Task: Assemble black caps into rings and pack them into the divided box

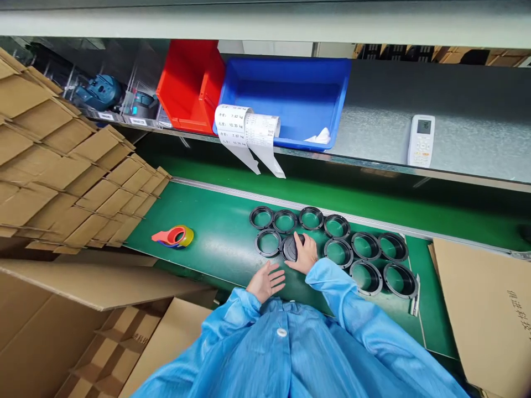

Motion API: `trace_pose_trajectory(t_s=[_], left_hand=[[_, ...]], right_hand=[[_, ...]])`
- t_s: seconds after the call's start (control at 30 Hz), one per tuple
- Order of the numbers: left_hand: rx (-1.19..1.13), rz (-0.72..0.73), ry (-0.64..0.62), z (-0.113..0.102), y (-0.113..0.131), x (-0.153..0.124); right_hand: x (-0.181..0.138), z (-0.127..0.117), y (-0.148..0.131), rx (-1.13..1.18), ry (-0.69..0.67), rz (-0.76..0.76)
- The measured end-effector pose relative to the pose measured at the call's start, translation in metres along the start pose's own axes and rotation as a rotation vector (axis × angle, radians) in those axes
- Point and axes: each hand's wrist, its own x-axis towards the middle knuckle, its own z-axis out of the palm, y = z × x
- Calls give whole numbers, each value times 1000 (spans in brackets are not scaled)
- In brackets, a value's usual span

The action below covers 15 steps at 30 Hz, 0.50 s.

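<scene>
Several black plastic rings [337, 226] lie in two rows on the green bench mat [224, 237]. My right hand [306, 254] rests on one dark round part [290, 247] in the near row, fingers curled over its edge. My left hand [265, 281] hovers just above the mat near the bench's front edge, fingers spread, holding nothing. Both arms wear blue sleeves.
A tape dispenser [174, 236] lies on the mat to the left. Stacked cardboard dividers [62, 166] and open cartons [124, 331] fill the left side. A flat carton [485, 315] leans at right. The shelf above holds a red bin [188, 83], a blue tray [290, 94], label rolls [244, 130] and a remote [421, 140].
</scene>
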Motion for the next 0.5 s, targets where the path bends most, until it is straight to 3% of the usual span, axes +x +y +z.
trace_pose_trajectory(t_s=[0.1, 0.27, 0.37, 0.5], left_hand=[[-41, -9, 56, -26, 1, -10], [-122, 11, 172, -57, 3, -24], [-123, 0, 219, -61, 6, -28], [-35, -56, 259, -51, 9, -31]], right_hand=[[6, 15, 2, -53, -54, -47], [-21, 25, 4, -73, -103, -6], [-26, 14, -5, -62, -38, -17], [-20, 0, -19, 7, 50, -69]])
